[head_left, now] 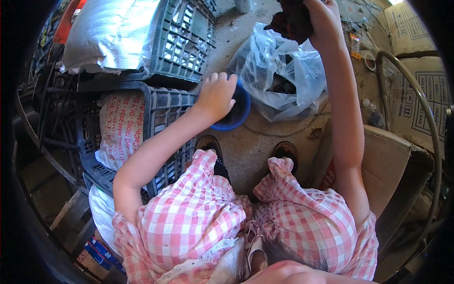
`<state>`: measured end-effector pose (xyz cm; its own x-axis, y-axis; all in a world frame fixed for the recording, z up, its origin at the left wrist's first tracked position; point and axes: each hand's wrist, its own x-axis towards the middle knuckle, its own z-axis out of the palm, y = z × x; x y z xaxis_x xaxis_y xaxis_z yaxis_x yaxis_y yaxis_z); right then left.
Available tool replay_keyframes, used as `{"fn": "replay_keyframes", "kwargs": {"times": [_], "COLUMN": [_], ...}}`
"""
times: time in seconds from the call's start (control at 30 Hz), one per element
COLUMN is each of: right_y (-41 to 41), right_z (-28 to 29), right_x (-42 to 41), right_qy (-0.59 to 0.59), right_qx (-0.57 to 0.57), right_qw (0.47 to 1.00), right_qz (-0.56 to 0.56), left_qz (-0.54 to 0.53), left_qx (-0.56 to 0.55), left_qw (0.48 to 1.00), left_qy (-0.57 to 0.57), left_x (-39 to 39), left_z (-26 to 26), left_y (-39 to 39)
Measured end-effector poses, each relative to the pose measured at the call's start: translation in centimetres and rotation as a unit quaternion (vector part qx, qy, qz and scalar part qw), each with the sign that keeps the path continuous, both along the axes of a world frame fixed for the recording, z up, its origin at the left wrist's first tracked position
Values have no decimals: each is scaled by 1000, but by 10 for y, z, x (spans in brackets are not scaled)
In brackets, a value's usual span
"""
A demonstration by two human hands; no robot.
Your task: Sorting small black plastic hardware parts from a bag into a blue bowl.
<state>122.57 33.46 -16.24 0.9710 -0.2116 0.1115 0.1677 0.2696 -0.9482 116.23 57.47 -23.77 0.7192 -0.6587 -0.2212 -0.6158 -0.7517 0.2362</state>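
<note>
My right hand is raised at the top of the picture, gripping a dark, ragged bundle with reddish patches; what it is made of is unclear. Below it on the floor stands a clear plastic bag, its mouth loosely open on dark pieces inside. My left hand is over a small blue bucket, with its back turned up and its fingers bent near the far rim. The hand hides much of the bucket, and I cannot tell whether the fingers hold anything. Something dark shows inside the bucket.
Black plastic crates stand at the left, one holding a printed sack, another a white woven sack. At the right are an open cardboard box, stacked cartons and a curved metal tube. A plastic bottle lies nearby.
</note>
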Motion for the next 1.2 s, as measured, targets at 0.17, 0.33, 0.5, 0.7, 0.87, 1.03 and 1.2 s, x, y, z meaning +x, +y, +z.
{"fn": "replay_keyframes", "kwargs": {"times": [0.17, 0.33, 0.5, 0.7, 0.87, 1.03, 1.2], "right_y": [-8, 3, 11, -2, -9, 2, 40], "right_z": [4, 4, 5, 5, 17, 27, -1], "right_x": [0, -3, -7, -5, -7, -19, -19], "right_qy": [-37, -27, -38, -51, -89, -22, -187], "right_qx": [25, 35, 19, -58, -180, -281, -373], "right_qw": [999, 999, 999, 996, 970, 936, 903], "right_qz": [-13, 31, 31, 39, 135, 211, 101], "left_qz": [-178, -100, -77, 81, 212, 214, 201], "left_qx": [-199, -116, -80, -241, -505, -637, -625], "left_qw": [964, 979, 979, 920, 698, 550, 538], "left_qy": [8, 136, 169, 299, 462, 497, 529], "left_x": [5, 9, 4, 31, 53, 51, 49], "left_z": [-32, -77, -90, -41, 23, 62, 65], "left_y": [-47, -106, -105, -84, -49, -15, -6]}}
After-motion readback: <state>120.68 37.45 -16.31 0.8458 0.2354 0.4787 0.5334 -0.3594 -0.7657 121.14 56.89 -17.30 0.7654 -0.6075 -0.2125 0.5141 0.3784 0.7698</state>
